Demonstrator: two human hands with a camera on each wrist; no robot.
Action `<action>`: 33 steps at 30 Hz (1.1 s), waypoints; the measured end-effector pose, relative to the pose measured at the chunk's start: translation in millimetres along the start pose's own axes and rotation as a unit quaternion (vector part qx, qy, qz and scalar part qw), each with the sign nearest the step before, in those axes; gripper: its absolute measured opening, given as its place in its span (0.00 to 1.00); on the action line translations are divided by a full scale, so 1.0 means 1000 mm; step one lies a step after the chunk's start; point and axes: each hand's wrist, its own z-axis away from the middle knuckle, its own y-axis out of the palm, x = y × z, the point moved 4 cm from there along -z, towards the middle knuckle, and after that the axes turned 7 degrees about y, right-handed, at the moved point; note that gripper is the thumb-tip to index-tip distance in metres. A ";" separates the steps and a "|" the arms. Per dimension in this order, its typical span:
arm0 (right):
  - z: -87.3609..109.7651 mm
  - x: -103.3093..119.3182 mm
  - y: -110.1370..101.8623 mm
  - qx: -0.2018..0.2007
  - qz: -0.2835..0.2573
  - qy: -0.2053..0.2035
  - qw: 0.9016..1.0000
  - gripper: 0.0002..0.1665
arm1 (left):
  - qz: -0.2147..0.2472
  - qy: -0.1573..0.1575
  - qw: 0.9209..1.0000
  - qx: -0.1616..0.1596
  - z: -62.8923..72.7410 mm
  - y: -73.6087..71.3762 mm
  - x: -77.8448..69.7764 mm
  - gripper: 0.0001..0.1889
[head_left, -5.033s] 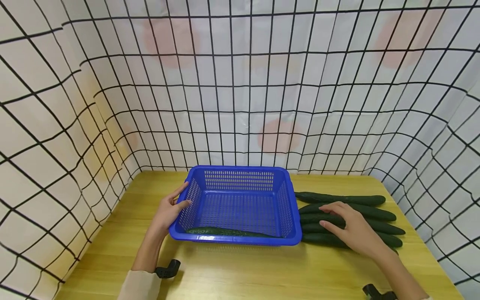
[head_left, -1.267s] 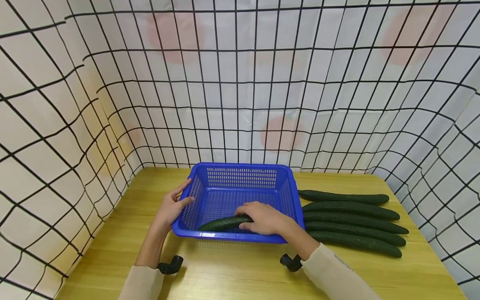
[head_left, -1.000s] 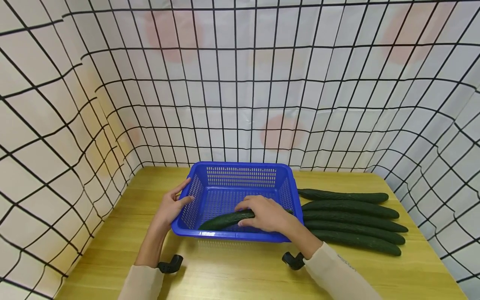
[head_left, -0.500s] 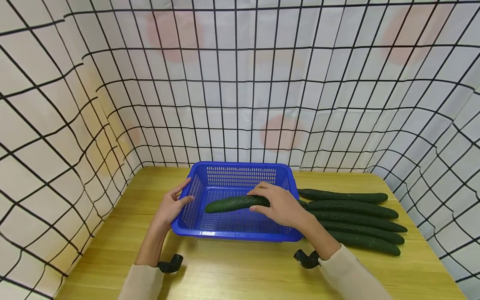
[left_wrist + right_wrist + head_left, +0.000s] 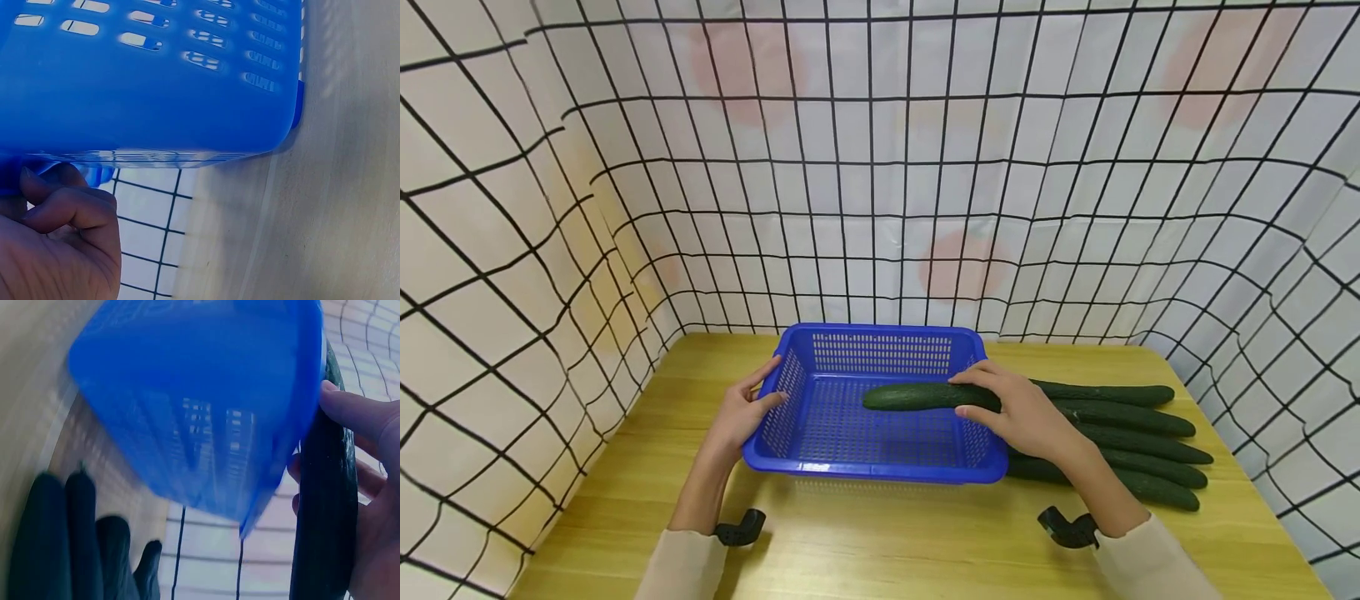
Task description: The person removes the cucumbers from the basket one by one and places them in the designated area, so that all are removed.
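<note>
A blue plastic basket [image 5: 880,473] with slotted walls sits mid-table in the head view. My left hand [image 5: 737,423] grips its left rim, and the left wrist view shows those fingers [image 5: 75,212] curled at the rim. In my right hand [image 5: 1026,417] is a long dark green cucumber [image 5: 906,397], held around its middle. Its left end hangs over the basket's inside, while the hand is above the right rim. The right wrist view has this cucumber [image 5: 325,506] raised alongside the rim, thumb on one side and fingers on the other. No cucumber shows inside the basket.
Several more cucumbers [image 5: 1157,490] lie side by side on the wooden table [image 5: 880,542], right of the basket and partly under my right arm. A white sheet with a black grid [image 5: 887,192] walls in the back and both sides.
My right hand has reached into the basket, taken hold of the cucumber there, lifted it out and moved right with it. The left hand stays at the left rim.
</note>
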 end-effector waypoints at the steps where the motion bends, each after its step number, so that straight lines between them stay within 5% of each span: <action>1: 0.002 -0.004 -0.003 -0.001 -0.002 0.003 1.000 0.23 | 0.001 0.000 1.000 -0.001 0.000 0.000 0.000 0.36; 33: 0.108 -0.092 -0.061 -0.050 0.016 0.105 0.993 0.25 | -0.007 0.006 1.000 -0.001 0.001 -0.005 0.003 0.36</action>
